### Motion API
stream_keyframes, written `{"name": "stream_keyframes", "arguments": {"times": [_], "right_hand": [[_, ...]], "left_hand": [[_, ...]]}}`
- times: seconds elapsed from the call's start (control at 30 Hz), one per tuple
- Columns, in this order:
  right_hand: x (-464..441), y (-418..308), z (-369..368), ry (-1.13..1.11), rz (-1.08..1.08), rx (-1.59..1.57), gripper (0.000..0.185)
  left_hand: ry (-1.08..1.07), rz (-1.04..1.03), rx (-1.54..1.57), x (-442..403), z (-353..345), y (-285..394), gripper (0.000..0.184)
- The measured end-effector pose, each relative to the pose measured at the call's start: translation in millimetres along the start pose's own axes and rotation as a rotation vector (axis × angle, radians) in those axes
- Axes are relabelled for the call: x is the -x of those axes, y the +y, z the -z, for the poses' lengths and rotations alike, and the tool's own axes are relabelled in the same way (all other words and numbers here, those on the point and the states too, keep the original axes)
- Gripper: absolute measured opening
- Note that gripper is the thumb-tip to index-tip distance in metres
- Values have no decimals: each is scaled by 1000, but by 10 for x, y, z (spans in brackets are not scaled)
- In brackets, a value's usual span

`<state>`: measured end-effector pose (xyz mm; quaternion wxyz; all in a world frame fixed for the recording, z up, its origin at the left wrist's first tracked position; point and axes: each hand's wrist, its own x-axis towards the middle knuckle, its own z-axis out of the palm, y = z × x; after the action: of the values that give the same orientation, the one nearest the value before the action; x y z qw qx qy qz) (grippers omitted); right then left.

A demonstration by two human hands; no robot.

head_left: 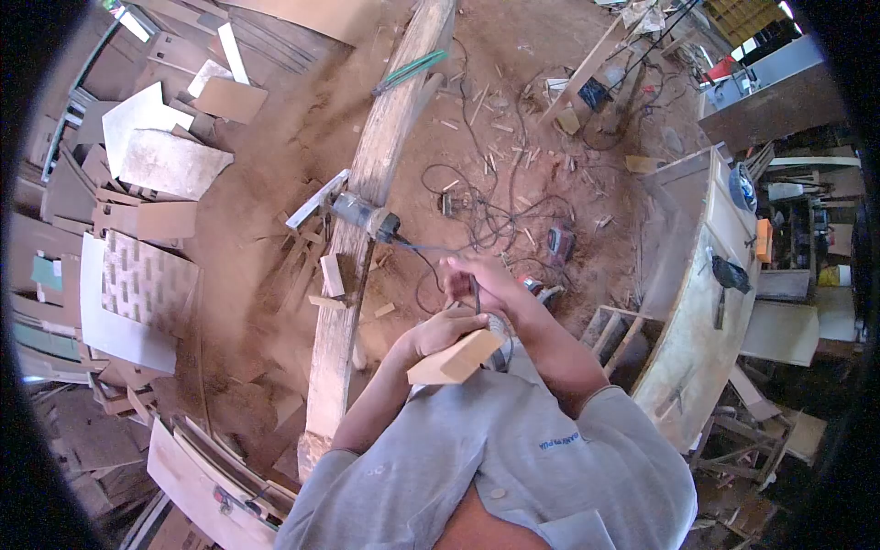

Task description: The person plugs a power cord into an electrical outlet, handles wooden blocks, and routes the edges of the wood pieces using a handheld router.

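In the head view my left hand [444,332] is closed around a pale wooden block [455,359], held close in front of my shirt. Just beyond it, my right hand [486,282] has its fingers curled. A thin dark strip [476,295] shows between the two hands; what it is I cannot make out. Ahead to the left, a corded power tool [363,216] rests across a long rough timber beam [371,165]. Small wood offcuts [332,275] lie on the same beam, nearer to me.
Tangled cables [490,215] and wood scraps cover the dusty floor on the right, with a reddish tool [559,246] among them. Green cord [412,71] lies over the beam. Boards [174,163] are stacked at left; a worn workbench [683,312] stands at right.
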<state>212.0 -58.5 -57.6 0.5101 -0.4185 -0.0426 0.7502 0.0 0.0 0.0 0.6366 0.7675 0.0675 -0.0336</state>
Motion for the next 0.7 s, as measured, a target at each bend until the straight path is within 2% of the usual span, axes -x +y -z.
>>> {"name": "stream_keyframes", "arguments": {"times": [0.07,0.1,0.17,0.27,0.37,0.5,0.57,0.67,0.7], "right_hand": [[-292,-153,-92,124,268,64,36],[79,-245,53,228,256,-30,35],[211,-419,36,324,266,-274,32],[167,-400,406,503,283,-381,29],[463,-551,376,668,287,-407,30],[640,-794,1045,733,510,-357,22],[846,-1018,1037,826,757,-327,23],[1166,-1253,1078,846,840,-248,29],[1256,-1327,1143,860,863,-261,32]], "left_hand": [[0,303,297,52,82,368,40],[27,421,450,44,28,479,38],[151,584,674,402,144,474,36],[260,614,675,927,251,217,44],[279,709,774,1163,229,111,43],[233,675,715,1120,241,76,41],[273,749,762,1022,303,275,40],[295,586,668,788,204,-196,41],[296,590,696,669,186,-227,41]]}}
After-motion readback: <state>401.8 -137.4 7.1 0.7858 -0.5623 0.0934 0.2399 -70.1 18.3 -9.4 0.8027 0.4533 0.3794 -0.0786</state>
